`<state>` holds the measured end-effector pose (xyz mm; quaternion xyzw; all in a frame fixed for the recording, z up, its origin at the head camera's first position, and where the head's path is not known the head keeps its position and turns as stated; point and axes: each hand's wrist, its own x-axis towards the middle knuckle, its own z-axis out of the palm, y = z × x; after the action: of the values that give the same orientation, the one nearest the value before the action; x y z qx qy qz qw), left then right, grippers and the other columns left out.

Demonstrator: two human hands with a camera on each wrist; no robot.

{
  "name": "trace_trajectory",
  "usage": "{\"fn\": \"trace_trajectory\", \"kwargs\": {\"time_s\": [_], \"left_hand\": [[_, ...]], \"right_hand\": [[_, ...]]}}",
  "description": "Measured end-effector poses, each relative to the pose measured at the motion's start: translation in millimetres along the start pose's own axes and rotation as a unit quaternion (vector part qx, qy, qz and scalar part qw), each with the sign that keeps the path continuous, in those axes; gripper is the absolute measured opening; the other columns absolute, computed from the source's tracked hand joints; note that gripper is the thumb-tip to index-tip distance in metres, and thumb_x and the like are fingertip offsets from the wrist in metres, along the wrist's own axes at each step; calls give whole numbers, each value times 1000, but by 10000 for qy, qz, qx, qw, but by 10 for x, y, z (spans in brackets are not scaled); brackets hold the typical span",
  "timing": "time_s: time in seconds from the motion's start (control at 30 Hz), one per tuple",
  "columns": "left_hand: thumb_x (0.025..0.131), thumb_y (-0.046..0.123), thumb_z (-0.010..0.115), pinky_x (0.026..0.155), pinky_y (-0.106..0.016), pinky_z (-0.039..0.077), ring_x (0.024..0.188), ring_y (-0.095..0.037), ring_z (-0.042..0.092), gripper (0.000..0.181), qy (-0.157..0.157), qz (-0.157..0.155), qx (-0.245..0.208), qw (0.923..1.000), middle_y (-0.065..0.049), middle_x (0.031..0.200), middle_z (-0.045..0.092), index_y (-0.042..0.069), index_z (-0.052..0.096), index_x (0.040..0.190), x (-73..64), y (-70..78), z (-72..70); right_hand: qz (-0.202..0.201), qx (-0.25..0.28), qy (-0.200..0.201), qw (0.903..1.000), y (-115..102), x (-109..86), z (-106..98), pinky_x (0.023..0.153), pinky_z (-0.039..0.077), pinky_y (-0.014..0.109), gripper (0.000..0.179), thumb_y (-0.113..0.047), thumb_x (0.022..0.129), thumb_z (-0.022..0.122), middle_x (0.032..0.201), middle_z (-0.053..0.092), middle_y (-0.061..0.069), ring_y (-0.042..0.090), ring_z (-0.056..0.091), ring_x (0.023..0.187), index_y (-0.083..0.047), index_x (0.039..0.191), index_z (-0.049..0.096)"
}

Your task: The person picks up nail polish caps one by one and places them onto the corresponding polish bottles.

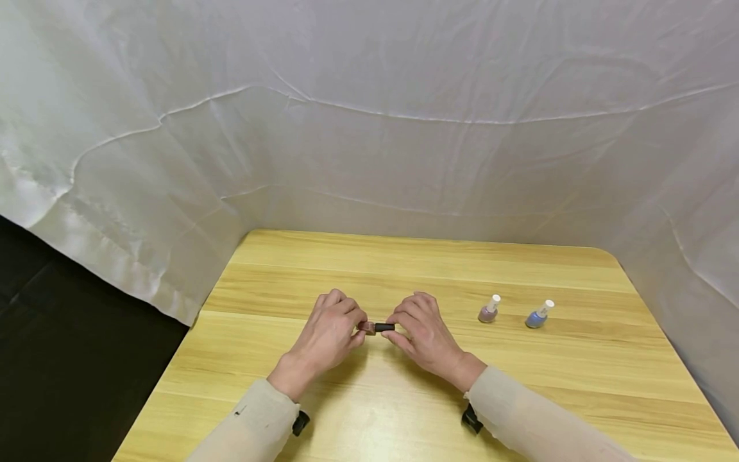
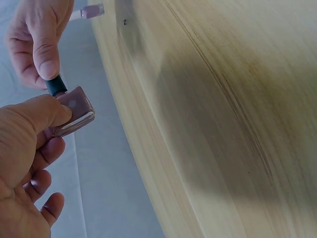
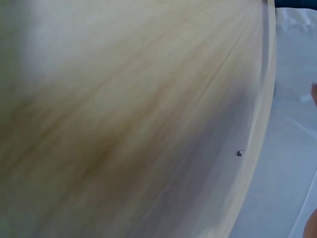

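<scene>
A nail polish bottle (image 1: 367,328) with a brownish-pink body and a black cap (image 1: 385,327) lies sideways between both hands, over the middle of the table. My left hand (image 1: 330,333) pinches the glass body (image 2: 78,111) between thumb and fingers; its other fingers curl loosely below. On the right, my right hand (image 1: 426,335) grips the black cap (image 2: 56,86) with thumb and fingertips. Whether the cap is loosened I cannot tell. In the right wrist view, only slivers of fingers (image 3: 311,225) show at the right edge.
Two nail polish bottles with white caps stand upright to the right: a mauve bottle (image 1: 488,312) and a blue bottle (image 1: 537,318). The wooden table (image 1: 369,398) has rounded far corners. A pale cloth (image 1: 404,160) hangs behind it, and a dark area (image 1: 58,359) lies at left.
</scene>
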<state>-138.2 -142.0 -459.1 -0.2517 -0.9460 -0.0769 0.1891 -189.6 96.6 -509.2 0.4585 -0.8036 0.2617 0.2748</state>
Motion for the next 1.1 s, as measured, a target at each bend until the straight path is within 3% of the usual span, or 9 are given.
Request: {"fn": "trace_trajectory", "kwargs": {"time_s": [0.13, 0.3, 0.43, 0.67, 1.1], "left_hand": [[91, 26, 84, 90, -36, 44, 95, -17, 51, 10, -26, -7, -16, 10000, 9, 95, 72, 21, 76, 90, 1, 2, -1], [90, 25, 84, 91, -37, 44, 96, -17, 51, 10, -63, -35, -33, 10000, 9, 96, 72, 21, 76, 90, 2, -7, -1], [91, 26, 84, 90, -36, 43, 96, -16, 51, 10, -56, -30, -35, 10000, 9, 96, 72, 21, 76, 90, 3, -14, 3], [91, 26, 84, 90, -36, 44, 95, -16, 51, 10, -51, -20, -36, 10000, 9, 96, 72, 21, 75, 89, 6, -7, 6], [90, 25, 85, 92, -37, 45, 96, -16, 52, 9, -35, -2, -43, 10000, 10, 96, 72, 22, 76, 90, 2, 6, -1]], "right_hand": [[-14, -69, 4, 10000, 4, -2, -2, 109, 41, 58, 31, -44, 104, 65, 102, 68, -2, 22, 60, 104, -14, 100, 73], [-40, -100, -42, 9999, -5, -3, -13, 111, 40, 55, 31, -39, 95, 76, 111, 67, 2, 25, 59, 110, -12, 110, 71], [-51, -70, -58, 9999, -17, 4, -18, 112, 39, 55, 29, -31, 90, 81, 112, 66, 2, 25, 58, 111, -13, 109, 70], [-40, -34, -8, 10000, -21, 21, -19, 111, 40, 57, 20, -33, 98, 74, 108, 67, 0, 24, 59, 108, -14, 103, 71], [14, -60, -58, 10000, -5, 2, 6, 112, 39, 58, 38, -48, 108, 54, 100, 67, -2, 22, 59, 104, -16, 97, 72]]}}
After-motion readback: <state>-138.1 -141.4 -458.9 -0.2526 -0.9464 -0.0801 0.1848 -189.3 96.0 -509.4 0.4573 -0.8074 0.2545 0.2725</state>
